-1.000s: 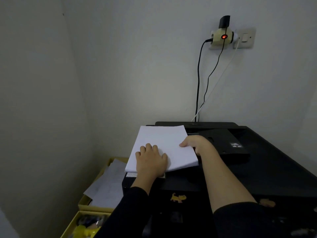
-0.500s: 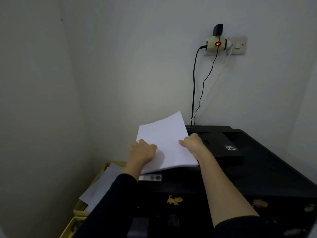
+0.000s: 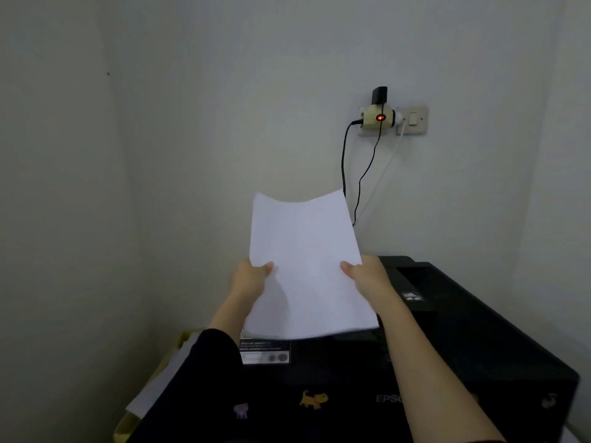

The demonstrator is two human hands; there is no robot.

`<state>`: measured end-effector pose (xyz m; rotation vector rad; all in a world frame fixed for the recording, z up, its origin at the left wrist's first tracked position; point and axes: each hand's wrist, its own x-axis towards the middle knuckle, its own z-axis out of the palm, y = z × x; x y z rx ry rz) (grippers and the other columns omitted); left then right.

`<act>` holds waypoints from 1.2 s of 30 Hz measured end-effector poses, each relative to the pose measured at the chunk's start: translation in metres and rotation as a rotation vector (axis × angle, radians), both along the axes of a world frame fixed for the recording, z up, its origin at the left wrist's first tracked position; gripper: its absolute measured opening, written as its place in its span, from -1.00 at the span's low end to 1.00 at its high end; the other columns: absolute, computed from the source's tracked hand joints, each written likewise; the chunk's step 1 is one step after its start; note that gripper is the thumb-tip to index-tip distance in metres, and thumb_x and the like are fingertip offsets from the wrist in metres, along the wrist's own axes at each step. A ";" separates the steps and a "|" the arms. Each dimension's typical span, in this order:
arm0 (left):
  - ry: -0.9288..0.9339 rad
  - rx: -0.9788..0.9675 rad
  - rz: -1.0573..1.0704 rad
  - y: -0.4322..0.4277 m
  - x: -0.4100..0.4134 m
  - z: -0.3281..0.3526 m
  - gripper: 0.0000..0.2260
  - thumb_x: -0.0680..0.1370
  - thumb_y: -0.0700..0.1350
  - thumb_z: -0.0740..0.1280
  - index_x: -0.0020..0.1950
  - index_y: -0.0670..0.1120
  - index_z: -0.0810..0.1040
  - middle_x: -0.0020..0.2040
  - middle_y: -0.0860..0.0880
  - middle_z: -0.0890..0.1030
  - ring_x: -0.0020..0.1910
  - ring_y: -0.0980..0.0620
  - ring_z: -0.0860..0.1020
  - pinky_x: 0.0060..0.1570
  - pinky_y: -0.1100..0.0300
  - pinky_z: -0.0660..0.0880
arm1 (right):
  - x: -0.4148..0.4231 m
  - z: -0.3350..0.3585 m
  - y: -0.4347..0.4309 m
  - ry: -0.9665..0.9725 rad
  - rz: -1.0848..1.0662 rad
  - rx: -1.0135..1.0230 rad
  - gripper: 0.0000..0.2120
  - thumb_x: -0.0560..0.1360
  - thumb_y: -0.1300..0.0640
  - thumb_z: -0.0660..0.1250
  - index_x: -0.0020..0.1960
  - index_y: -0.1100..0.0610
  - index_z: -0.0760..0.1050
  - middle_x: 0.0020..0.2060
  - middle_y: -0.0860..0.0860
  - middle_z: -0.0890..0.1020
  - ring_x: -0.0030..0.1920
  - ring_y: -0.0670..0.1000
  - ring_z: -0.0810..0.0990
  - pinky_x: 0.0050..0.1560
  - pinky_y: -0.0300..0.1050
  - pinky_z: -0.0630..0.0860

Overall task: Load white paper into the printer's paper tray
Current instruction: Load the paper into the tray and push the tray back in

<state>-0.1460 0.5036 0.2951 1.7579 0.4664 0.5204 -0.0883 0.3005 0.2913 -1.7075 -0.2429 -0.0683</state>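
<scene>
Above the black Epson printer [image 3: 447,346] at the room's corner, a thin stack of white paper [image 3: 307,266] is held up off the machine, tilted with its far edge raised toward the wall. Left hand [image 3: 248,279] pinches the stack's left edge and right hand [image 3: 367,276] pinches its right edge, thumbs on top, both closed on the sheets. Its far edge sags in the middle, so the stack looks light and floppy, likely to bow or fan if gripped at one side only. Holding both long edges near the middle seems best for keeping the sheets squared before feeding them into the tray, which I cannot make out clearly.
</scene>
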 end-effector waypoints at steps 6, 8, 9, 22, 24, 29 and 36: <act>-0.304 0.123 0.119 0.001 0.002 0.021 -0.72 0.57 -0.09 0.26 0.26 -0.14 0.45 0.12 -0.10 0.59 0.15 -0.14 0.54 0.14 0.07 0.45 | -0.007 0.023 0.025 -0.223 -0.026 0.097 -0.69 0.56 0.20 0.24 0.29 0.20 0.44 0.15 0.08 0.58 0.13 0.07 0.54 0.22 -0.01 0.47; -0.376 0.094 0.096 0.001 -0.003 0.019 -0.78 0.58 -0.12 0.26 0.22 -0.11 0.48 0.04 -0.03 0.59 0.08 -0.09 0.56 0.07 0.11 0.45 | -0.010 0.019 0.031 -0.220 -0.043 0.137 -0.68 0.56 0.21 0.24 0.31 0.19 0.43 0.17 0.08 0.57 0.16 0.08 0.54 0.27 0.04 0.46; -0.389 0.083 0.082 0.000 -0.007 0.013 -0.77 0.58 -0.13 0.26 0.23 -0.10 0.48 0.05 -0.03 0.59 0.07 -0.06 0.56 0.08 0.11 0.46 | -0.011 0.014 0.034 -0.214 -0.048 0.153 -0.68 0.56 0.21 0.24 0.31 0.19 0.43 0.17 0.08 0.57 0.17 0.08 0.54 0.27 0.04 0.45; -0.387 -0.172 0.069 0.006 -0.017 -0.032 -0.47 0.47 -0.06 0.42 0.37 -0.08 0.28 0.16 -0.04 0.55 0.10 -0.03 0.55 0.14 0.04 0.50 | -0.012 -0.028 0.045 -0.159 -0.058 0.206 -0.65 0.49 0.29 0.31 0.27 0.21 0.45 0.06 0.05 0.59 0.05 0.05 0.56 0.08 -0.10 0.46; -0.343 -0.186 0.050 0.006 -0.015 -0.034 -0.50 0.46 -0.02 0.43 0.34 -0.12 0.41 0.16 -0.05 0.59 0.13 -0.08 0.57 0.20 -0.05 0.50 | -0.012 -0.027 0.047 -0.163 -0.061 0.184 -0.67 0.50 0.29 0.31 0.26 0.22 0.47 0.08 0.09 0.61 0.08 0.08 0.57 0.15 -0.04 0.49; -0.306 -0.172 0.025 0.005 -0.014 -0.033 -0.90 0.38 -0.08 0.50 -0.15 0.00 0.63 -0.10 -0.04 0.70 -0.05 -0.09 0.66 0.05 0.01 0.57 | -0.012 -0.030 0.050 -0.166 -0.105 0.174 -0.70 0.51 0.27 0.30 0.24 0.23 0.51 0.09 0.14 0.64 0.10 0.12 0.59 0.20 0.04 0.51; -0.283 -0.154 0.124 -0.012 -0.021 -0.019 -0.64 0.39 -0.05 0.50 0.09 -0.21 0.61 -0.02 -0.16 0.68 -0.06 -0.16 0.64 0.05 -0.10 0.58 | -0.020 -0.017 0.047 -0.206 -0.227 0.124 -0.72 0.51 0.28 0.31 0.21 0.29 0.49 0.09 0.19 0.62 0.09 0.14 0.58 0.06 -0.16 0.43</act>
